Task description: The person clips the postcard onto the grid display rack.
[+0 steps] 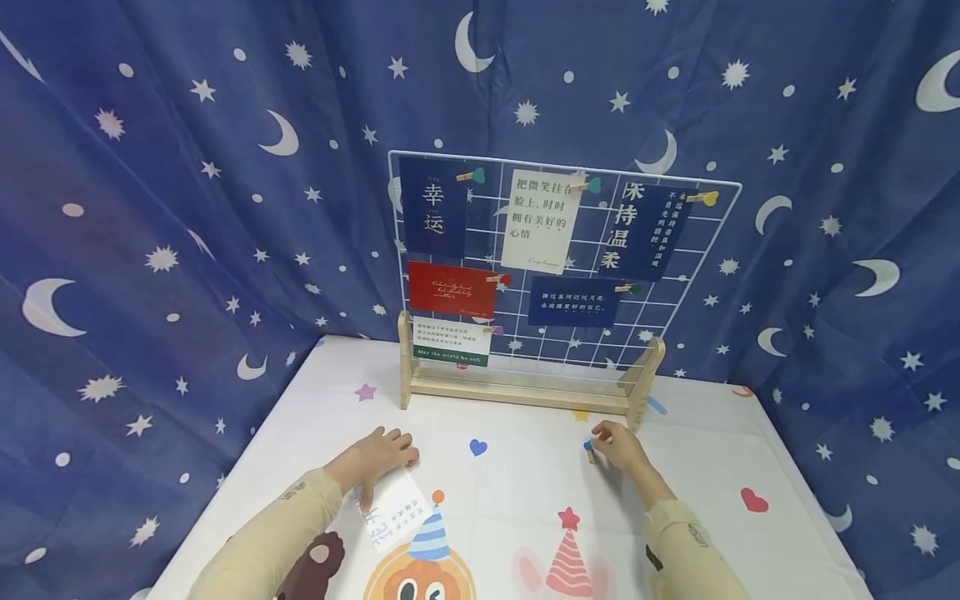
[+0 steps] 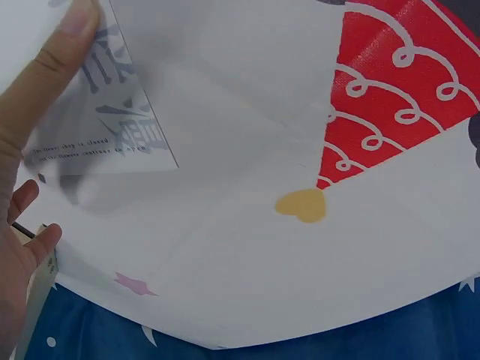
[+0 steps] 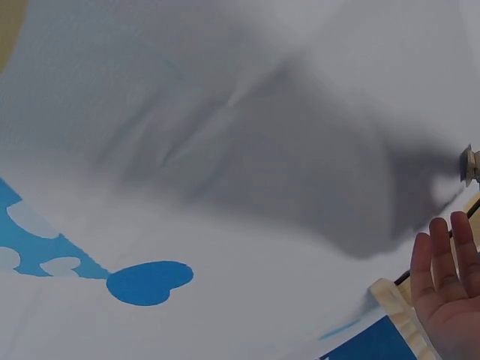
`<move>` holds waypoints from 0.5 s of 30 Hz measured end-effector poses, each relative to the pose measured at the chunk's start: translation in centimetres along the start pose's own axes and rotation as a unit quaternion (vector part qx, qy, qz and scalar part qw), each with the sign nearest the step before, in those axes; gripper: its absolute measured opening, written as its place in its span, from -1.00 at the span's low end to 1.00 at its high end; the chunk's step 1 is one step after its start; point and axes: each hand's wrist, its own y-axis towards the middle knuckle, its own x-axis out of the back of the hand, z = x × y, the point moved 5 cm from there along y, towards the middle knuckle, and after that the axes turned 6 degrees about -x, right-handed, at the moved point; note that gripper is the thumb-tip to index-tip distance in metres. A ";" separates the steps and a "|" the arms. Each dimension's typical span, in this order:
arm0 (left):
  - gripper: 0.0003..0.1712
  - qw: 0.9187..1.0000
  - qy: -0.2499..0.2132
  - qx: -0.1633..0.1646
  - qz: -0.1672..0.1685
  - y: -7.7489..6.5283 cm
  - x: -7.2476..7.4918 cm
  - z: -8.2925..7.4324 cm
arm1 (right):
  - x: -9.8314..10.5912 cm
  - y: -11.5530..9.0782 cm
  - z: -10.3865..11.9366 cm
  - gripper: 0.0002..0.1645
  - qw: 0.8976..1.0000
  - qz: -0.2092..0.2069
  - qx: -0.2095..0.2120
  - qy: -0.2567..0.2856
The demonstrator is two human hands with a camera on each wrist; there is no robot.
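A white card with pale printed characters is held at the left of the table by my left hand. The thumb lies across its printed face in the left wrist view, and other fingers show at that view's left edge. On the right, just in front of the rack's foot, my right hand pinches a small wooden clothespin with a blue heart on it. In the right wrist view, only a bit of the clothespin shows at the right edge, above the fingers.
Behind the hands, a white wire grid stands in a wooden base. Several cards, such as a red card, hang there on heart clothespins. A white cloth with cartoon prints covers the table. Blue starry curtains surround it.
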 end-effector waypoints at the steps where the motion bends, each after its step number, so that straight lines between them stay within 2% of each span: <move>1: 0.12 1.000 0.000 -0.009 -0.007 0.1 0.2 -0.1 | 0.1 0.1 0.1 -0.79 1.000 0.000 0.002 -0.003; 3: 0.11 1.000 0.007 -0.023 -0.009 0.3 0.4 -0.3 | 0.2 0.2 0.1 -0.79 1.000 0.000 0.004 -0.007; 5: 0.11 0.999 0.025 -0.028 0.004 0.5 0.4 -0.5 | 0.2 0.2 0.0 -0.79 1.000 0.002 0.001 -0.008; 10: 0.12 0.998 0.043 -0.007 0.046 0.8 0.0 -0.6 | 0.0 0.2 -0.3 -0.79 1.000 0.013 -0.008 -0.009; 12: 0.11 0.999 0.004 0.018 0.050 0.7 0.0 -0.3 | 0.0 0.1 -0.3 -0.79 1.000 0.015 -0.009 -0.008; 13: 0.07 0.998 -0.034 0.036 0.046 0.6 0.0 -0.1 | 0.0 0.1 -0.4 -0.79 1.000 0.015 -0.012 -0.006; 15: 0.00 0.990 -0.121 0.067 0.028 0.4 0.1 0.3 | 0.2 0.1 -0.3 -0.78 1.000 0.014 -0.011 -0.005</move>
